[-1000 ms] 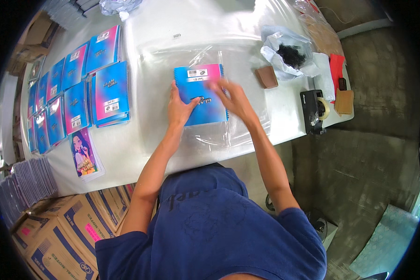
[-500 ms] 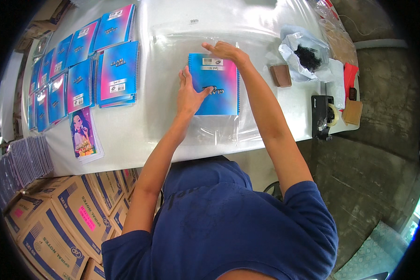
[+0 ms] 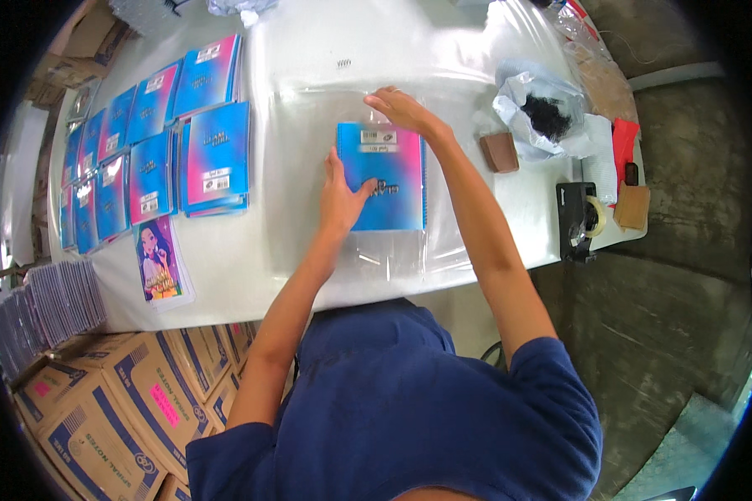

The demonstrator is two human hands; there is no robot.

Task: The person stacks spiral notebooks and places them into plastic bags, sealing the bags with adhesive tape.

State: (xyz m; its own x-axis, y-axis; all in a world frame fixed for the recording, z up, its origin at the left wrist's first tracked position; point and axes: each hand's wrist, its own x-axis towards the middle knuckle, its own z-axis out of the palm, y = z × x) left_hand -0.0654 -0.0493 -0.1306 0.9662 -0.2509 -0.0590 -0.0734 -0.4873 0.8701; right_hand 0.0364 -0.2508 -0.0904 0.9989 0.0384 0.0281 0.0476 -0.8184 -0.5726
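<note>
Notebook (image 3: 399, 172) mid-frame; our left hand (image 3: 341, 197), thumb spread, seemingly steadies it; whether our right hand (image 3: 403, 108) pinches plastic (image 3: 303, 167), we cannot tell; next move probably needs it still.

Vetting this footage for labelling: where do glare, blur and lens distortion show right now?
Head view: glare whitens the far part of the table; head view: lettering on the middle notebook looks smeared, perhaps by motion; head view: the table's near edge bows, and the corners go black.
</note>
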